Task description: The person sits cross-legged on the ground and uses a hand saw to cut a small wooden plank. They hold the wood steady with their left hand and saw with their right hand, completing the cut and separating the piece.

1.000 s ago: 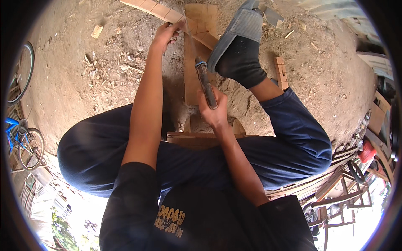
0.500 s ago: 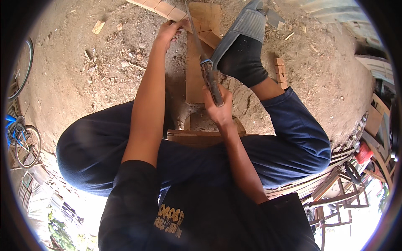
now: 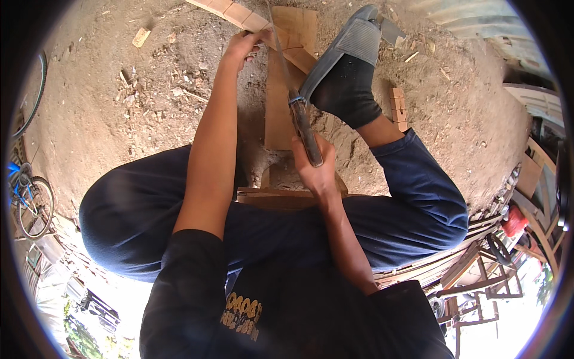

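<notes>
In my right hand (image 3: 315,163) is the worn dark handle of a handsaw (image 3: 305,128), fingers wrapped round it. Its thin blade points away from me and crosses a wooden strip (image 3: 236,13) that has lines or cuts at intervals along it. Left of the blade, my left hand (image 3: 244,50) grips the strip close to the crossing, its fingers partly hidden. The strip lies over a flat wooden board (image 3: 280,113) on the ground. My foot in a grey slipper (image 3: 357,45) rests by the strip's right end. Whether the blade has cut into the strip cannot be made out.
A short notched wood piece (image 3: 398,109) lies right of my foot. Wood chips and scraps (image 3: 142,37) litter the dirt floor. A blue bicycle (image 3: 27,194) stands at the far left. Wooden frames (image 3: 478,281) and a red object (image 3: 514,221) are at the right.
My right hand has drawn the saw a little back toward me and slightly right. My left hand stays at the same spot on the strip.
</notes>
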Demonstrator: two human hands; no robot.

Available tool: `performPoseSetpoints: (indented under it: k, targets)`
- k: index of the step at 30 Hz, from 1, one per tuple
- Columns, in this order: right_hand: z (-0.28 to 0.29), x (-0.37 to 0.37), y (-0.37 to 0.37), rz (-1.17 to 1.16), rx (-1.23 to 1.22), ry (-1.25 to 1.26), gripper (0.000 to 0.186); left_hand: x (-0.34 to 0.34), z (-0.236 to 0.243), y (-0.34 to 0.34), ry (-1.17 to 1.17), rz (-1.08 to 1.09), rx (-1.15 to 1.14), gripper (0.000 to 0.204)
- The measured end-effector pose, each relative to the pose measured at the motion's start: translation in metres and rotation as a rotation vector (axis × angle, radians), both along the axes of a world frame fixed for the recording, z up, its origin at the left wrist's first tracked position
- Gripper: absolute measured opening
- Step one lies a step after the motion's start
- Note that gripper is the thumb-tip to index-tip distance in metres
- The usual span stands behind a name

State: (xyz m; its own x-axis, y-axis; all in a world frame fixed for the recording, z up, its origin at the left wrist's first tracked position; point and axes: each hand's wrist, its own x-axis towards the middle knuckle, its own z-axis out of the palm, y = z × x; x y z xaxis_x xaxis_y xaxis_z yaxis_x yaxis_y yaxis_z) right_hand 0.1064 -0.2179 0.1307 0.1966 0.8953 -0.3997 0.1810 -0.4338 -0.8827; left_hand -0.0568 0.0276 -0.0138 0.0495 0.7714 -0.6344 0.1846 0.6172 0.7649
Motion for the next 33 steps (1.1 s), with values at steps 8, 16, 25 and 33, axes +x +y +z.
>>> performPoseSetpoints:
  k: [8, 16, 25, 33]
  targets:
    - [0.014, 0.0, -0.004, -0.006, -0.017, 0.006, 0.02, -0.001, -0.004, 0.003, -0.01, 0.011, 0.004, 0.065]
    - [0.008, 0.006, -0.001, 0.019, -0.072, -0.021, 0.015, 0.003, 0.002, -0.002, -0.038, 0.065, -0.019, 0.058]
    - [0.009, -0.007, -0.004, -0.022, -0.083, -0.076, 0.013, -0.004, 0.002, 0.0, 0.009, -0.035, -0.09, 0.074]
    - [-0.01, -0.007, -0.01, 0.008, 0.013, -0.11, 0.014, -0.001, 0.006, -0.003, 0.0, -0.018, -0.078, 0.071]
